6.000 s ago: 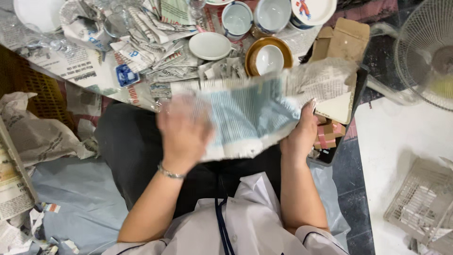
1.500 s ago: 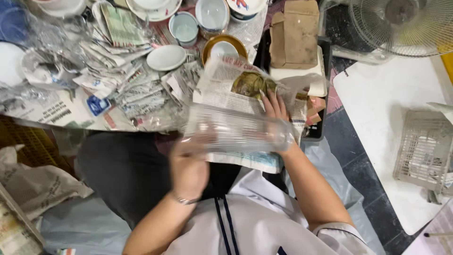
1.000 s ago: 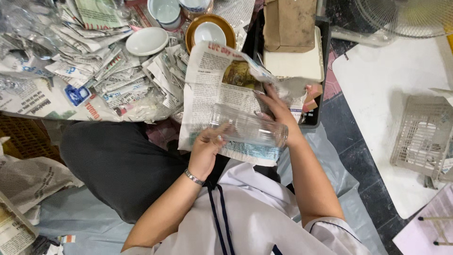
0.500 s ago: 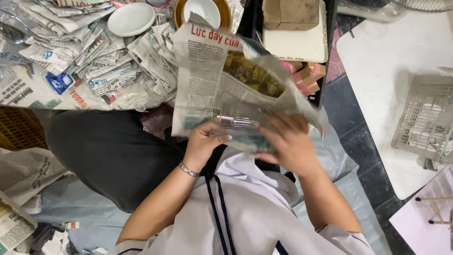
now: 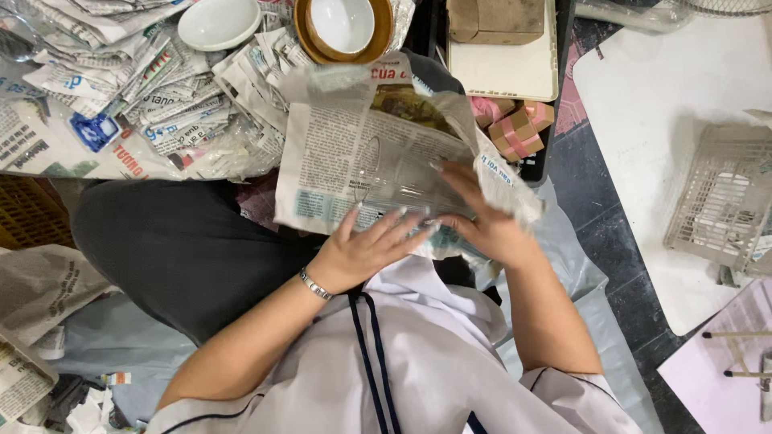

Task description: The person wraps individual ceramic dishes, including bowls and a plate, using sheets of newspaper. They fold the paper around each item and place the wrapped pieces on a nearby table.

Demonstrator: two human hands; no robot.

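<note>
A clear drinking glass (image 5: 402,181) lies on its side on a sheet of newspaper (image 5: 330,153) spread over my lap. My left hand (image 5: 366,245) rests at the near edge of the sheet, fingers spread against the glass. My right hand (image 5: 478,217) lies over the glass's right end, holding it against the paper. The sheet's far edge curls up over the glass.
Wrapped newspaper bundles (image 5: 145,96) are heaped at the upper left. A white bowl (image 5: 219,22) and a white bowl in a brown dish (image 5: 343,24) stand at the top. Pink boxes (image 5: 519,124), a white tray (image 5: 503,68) and a white wire basket (image 5: 724,201) are on the right.
The glass has gone from being held above the sheet to lying on it. Both hands have come down onto the glass and the paper's far edge has folded toward me.
</note>
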